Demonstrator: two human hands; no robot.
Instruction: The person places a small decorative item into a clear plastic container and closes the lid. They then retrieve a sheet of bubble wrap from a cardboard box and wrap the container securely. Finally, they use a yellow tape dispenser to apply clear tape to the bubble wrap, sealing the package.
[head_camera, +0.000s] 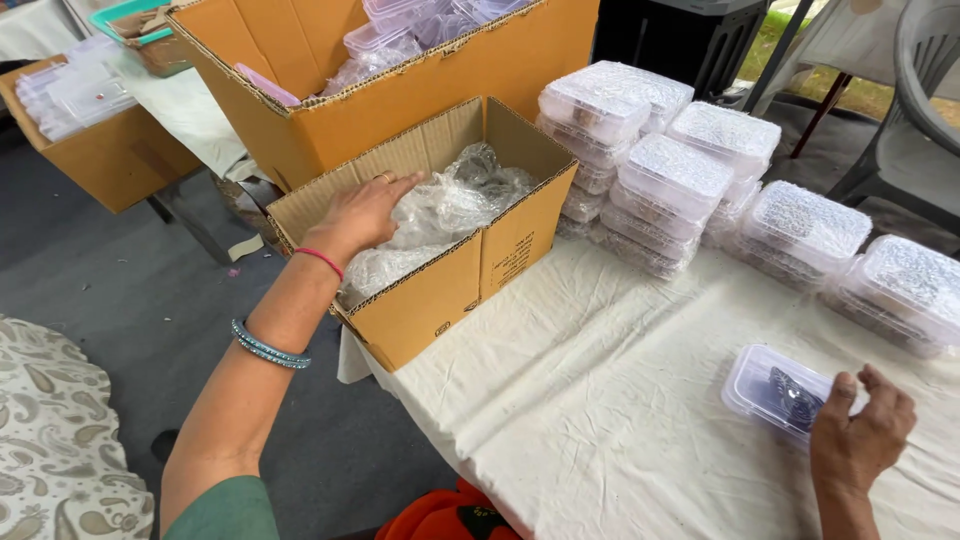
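My left hand (362, 212) reaches into a small open cardboard box (455, 290) and rests, fingers spread, on the clear plastic bags (450, 200) inside; I cannot see anything gripped. A ring and two bracelets are on that arm. My right hand (865, 435) rests on the white tablecloth (620, 400) at the lower right, fingers curled on the edge of a small clear lidded plastic container (775, 388) with a dark item inside.
Stacks of clear lidded containers (690, 180) stand along the back of the table. A larger open cardboard box (400, 80) holding more containers sits behind the small one. Another box (100, 150) is at far left. A grey plastic chair (910, 130) stands at right.
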